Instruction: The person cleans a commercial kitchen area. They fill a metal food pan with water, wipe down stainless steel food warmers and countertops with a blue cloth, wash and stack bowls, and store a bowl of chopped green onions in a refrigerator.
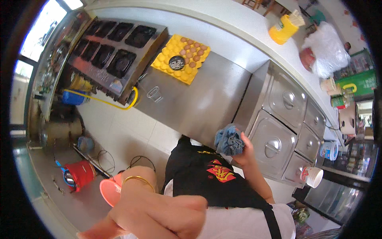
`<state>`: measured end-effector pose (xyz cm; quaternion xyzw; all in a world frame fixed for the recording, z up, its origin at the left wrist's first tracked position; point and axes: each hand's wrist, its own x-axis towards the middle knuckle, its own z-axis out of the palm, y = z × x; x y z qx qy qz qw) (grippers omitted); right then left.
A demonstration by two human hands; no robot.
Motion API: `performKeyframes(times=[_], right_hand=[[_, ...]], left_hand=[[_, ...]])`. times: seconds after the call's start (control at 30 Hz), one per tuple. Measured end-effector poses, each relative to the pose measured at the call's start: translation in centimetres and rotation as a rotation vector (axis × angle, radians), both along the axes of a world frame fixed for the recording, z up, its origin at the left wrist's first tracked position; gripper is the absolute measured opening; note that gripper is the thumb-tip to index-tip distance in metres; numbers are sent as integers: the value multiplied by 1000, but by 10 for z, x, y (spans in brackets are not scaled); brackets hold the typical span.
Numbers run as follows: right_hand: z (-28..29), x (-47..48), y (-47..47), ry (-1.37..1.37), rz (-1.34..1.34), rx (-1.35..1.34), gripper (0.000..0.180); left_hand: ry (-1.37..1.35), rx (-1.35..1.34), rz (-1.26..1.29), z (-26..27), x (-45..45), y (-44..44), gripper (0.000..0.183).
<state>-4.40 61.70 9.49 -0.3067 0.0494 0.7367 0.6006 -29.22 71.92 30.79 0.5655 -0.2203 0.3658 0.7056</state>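
My right hand (246,151) holds a crumpled blue-grey cloth (229,140) in front of my black apron (191,173). The cloth is above the near edge of the stainless steel counter (206,98), beside the metal food pans with lids (273,146). My left hand (161,209) is raised close to the camera, blurred, with a gold bangle (138,179) at the wrist. Its fingers look bent, and their tips are partly hidden. On the counter sits a yellow egg tray (167,56), part-filled with brown eggs (195,52) and bearing a small dark round dish (177,63).
A multi-burner stove (122,64) adjoins the counter at left, a yellow hose (119,107) curving below it. Stacked paper cups (313,177) stand by the pans. A yellow chopstick holder (280,31) tops the ledge. Behind my left arm are a pink bin (109,191) and red bucket (83,174).
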Motion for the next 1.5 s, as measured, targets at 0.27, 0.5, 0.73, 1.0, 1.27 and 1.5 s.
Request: performKeyframes(times=[0.27,0.5,0.73,1.0,1.27,1.5], right_hand=[[0,-27,23,-88,-36,4,44],[-14,-33,21,-23,-130,-116,38],[-26,-45,21,-85,-329,-275,38],[-29,-71,-3,-25,-493,-469,40],[-21,-69,5,-21,-502,-506,38],[-28,-59,9,-136,-449,-419,30]], left_hand=[[-243,164,-132,1,-22,45,68],[51,-304,-106,-36,-18,69,58],[1632,-144,577,-332,2,206,23],[1402,-690,1085,-443,39,312,36],[1166,-1065,843,-441,36,322,26],[912,-1004,817,-407,11,266,27]])
